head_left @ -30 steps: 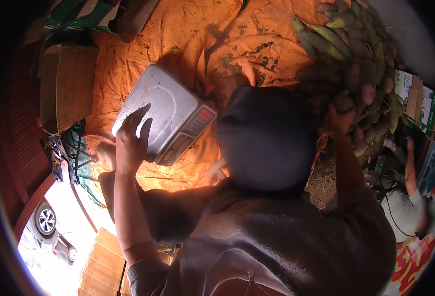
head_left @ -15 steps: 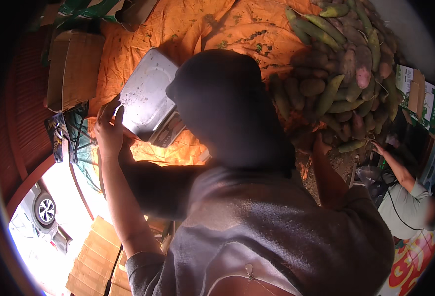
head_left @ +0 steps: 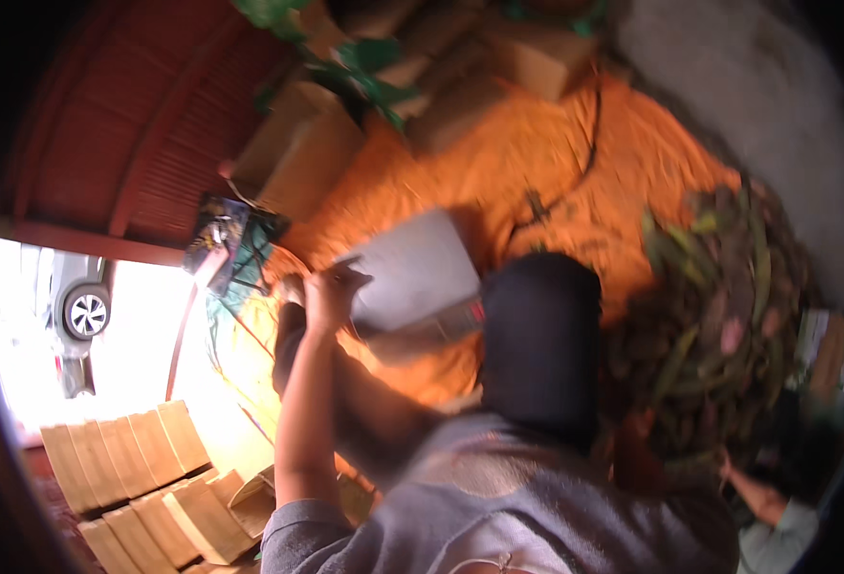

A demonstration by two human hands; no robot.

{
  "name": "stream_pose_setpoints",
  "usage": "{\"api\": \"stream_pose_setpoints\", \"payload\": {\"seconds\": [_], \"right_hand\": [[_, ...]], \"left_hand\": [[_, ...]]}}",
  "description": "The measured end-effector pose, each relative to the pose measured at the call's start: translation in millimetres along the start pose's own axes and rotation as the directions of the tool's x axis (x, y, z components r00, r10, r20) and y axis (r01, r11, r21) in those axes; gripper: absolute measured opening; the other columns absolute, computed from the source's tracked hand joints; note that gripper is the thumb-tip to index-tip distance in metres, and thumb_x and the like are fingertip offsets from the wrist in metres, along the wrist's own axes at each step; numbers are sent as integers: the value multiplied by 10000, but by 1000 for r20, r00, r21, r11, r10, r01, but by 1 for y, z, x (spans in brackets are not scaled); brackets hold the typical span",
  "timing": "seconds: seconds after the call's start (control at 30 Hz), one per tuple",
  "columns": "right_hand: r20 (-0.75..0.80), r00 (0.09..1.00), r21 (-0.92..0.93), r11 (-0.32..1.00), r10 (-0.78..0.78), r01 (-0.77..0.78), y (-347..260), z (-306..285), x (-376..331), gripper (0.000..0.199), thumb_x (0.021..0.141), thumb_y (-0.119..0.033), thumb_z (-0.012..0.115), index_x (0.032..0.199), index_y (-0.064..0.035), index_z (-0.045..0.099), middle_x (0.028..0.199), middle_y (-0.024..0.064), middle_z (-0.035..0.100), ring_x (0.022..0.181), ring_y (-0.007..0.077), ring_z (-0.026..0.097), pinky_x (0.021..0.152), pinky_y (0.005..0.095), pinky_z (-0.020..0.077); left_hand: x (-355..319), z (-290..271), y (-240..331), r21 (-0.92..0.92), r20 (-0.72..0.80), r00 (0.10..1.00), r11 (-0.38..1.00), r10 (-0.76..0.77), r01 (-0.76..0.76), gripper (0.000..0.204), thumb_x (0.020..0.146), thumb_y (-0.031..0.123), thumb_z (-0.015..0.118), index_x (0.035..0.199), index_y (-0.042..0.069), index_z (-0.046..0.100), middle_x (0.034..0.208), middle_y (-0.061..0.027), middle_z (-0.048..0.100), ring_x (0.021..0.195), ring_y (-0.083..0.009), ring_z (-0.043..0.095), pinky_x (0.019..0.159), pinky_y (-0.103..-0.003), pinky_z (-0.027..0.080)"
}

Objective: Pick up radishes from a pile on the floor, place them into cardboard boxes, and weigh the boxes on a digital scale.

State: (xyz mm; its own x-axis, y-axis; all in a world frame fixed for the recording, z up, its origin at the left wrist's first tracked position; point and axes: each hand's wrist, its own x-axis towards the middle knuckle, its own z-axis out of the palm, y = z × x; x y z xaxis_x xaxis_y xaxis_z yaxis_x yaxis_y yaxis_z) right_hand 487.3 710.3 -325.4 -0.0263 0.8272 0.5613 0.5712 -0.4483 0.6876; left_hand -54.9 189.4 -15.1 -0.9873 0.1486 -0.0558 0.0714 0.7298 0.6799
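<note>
Head view: orange sheet (head_left: 651, 143), red wall (head_left: 144, 124); scale (head_left: 417, 266) with blurred display (head_left: 476, 311); my left grip (head_left: 331, 295) loosely parted, empty, at its edge; right grip (head_left: 639, 427), I can't tell.

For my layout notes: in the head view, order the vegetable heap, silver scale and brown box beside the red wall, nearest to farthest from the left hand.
1. Silver scale, just right of the left hand.
2. Brown box, higher in the picture.
3. Vegetable heap, far right.
</note>
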Motion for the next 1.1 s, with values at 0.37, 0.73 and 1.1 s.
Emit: {"api": "stream_pose_setpoints", "payload": {"seconds": [0.37,0.73,1.1], "right_hand": [[-595,758,525,-843,-266,115,-57,-550,260,415,984,-71,593,1379,-4,483,1250,108,572,1132,208,578,978,334,465],[-946,323,306,-402,-27,863,-51,-1129,210,647,888,-258,655,1479,-153,413,1421,105,490,1310,345,460,1073,462,444],[-804,519,582,-205,-290,787,-65,-1209,154,404,1000,-297,529,1402,-262,553,1326,69,622,1221,316,580,976,485,517]], "left_hand": [[74,-59,-1,-183,-380,912,954,153,-236,944,757,-163,432,1601,138,132,1537,-281,304,1395,-407,392,1100,-437,411],[74,-120,-2,-660,-344,936,729,-74,-185,661,903,-43,527,1526,76,343,1460,-198,457,1210,-283,608,940,-346,519],[76,-145,-7,-944,-23,972,324,-234,56,498,982,20,548,1464,22,420,1458,-151,476,1209,-223,585,1017,-358,484]]}}
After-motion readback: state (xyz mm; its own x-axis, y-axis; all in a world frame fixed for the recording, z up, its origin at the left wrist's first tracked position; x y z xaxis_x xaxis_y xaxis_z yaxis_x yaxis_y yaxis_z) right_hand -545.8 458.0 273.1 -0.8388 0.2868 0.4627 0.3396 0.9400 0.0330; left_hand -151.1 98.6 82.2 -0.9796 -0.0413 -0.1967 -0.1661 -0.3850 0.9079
